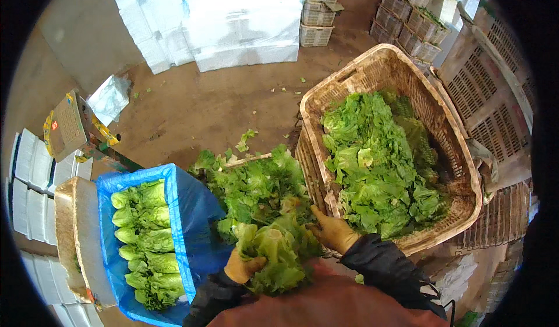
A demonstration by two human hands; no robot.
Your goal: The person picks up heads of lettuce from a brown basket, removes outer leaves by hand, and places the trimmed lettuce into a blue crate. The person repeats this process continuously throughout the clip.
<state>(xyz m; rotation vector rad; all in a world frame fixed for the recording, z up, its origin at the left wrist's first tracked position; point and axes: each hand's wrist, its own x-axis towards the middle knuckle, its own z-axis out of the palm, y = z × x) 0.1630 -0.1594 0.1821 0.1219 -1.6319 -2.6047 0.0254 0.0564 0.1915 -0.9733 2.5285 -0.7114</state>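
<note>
My left hand (244, 266), in a tan glove, grips a head of green lettuce (275, 248) from its left side, with the pale cut stem facing up. At the right side of that head is my right hand (335, 231), also gloved, its thumb and forefinger apart beside the leaves. Whether its fingertips touch a leaf cannot be made out. Beyond the head lies a pile of loose lettuce leaves (257, 187). To the left, a box lined with blue plastic film (174, 222) holds heads of lettuce (148, 244) in rows.
On the right a large, dirty plastic crate (450, 130) holds more lettuce (375, 161). A scale's display (67, 124) stands behind the blue-lined box. White foam boxes (244, 25) and slatted crates (316, 21) are stacked at the back. Leaf scraps (246, 139) lie on the brown floor (183, 113).
</note>
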